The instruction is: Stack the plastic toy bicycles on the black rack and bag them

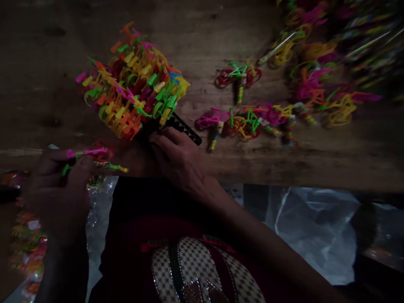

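Note:
My left hand (59, 189), over the table's front edge, is closed on a small plastic toy bicycle (102, 152) with pink, red and green parts. A thin tube of coloured beads or candy (115, 167) sticks out beside it. My right hand (179, 155) rests by a black slotted rack (186, 128), its fingers curled together; what they hold, if anything, is hidden. Behind that hand, a dense block of orange, yellow, green and pink plastic pieces (132, 88) stands in rows, seemingly on the rack.
More toy bicycles with tubes (240, 78) lie on the wooden table (221, 25) to the right. A blurred pile of coloured tubes (375, 46) is at the far right. Below the edge are a clear plastic bag (315, 231) and, at left, bagged colourful items (30, 244).

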Available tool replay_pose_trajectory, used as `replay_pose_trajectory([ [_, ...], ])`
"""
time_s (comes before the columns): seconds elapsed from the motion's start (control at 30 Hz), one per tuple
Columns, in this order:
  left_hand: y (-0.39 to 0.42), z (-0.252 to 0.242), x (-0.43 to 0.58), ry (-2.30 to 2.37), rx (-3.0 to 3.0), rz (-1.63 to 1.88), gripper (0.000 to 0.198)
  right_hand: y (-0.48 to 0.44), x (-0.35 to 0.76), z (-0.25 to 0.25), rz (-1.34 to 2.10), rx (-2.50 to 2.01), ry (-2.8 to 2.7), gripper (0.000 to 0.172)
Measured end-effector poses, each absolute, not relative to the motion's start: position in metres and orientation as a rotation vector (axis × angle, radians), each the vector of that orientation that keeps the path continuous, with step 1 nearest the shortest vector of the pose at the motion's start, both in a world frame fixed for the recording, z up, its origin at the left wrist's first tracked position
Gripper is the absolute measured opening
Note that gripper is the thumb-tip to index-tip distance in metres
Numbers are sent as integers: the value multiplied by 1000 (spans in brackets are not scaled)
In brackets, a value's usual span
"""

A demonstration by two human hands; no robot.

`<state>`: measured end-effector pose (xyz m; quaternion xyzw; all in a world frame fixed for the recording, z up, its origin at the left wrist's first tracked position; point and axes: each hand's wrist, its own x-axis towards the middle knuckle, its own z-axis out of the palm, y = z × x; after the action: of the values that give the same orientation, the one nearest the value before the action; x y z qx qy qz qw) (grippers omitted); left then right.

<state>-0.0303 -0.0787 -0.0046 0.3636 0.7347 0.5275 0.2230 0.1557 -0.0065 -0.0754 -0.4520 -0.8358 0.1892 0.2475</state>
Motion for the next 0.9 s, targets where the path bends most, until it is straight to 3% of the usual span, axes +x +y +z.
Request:
replay_pose_trajectory([
  [0.13,-75,-31,-34,1783,599,1499,9,-4,150,-74,455,-1272,-2348,24],
  [0.27,-80,-44,-22,1667,510,1360,18,-1,150,-67,459,-1243,-2443,23],
  [0.53,-107,-53,-5,1549,515,1129,16,-1,146,-60,336,-1282,-2537,21],
  [0.73,-114,-56,1,1600,694,1093,2,-16,136,-54,224,-1543,-2490,24],
  [0.9,-115,-60,4,1578,764,1081,5,-18,127,-38,301,-1728,-2613,21],
])
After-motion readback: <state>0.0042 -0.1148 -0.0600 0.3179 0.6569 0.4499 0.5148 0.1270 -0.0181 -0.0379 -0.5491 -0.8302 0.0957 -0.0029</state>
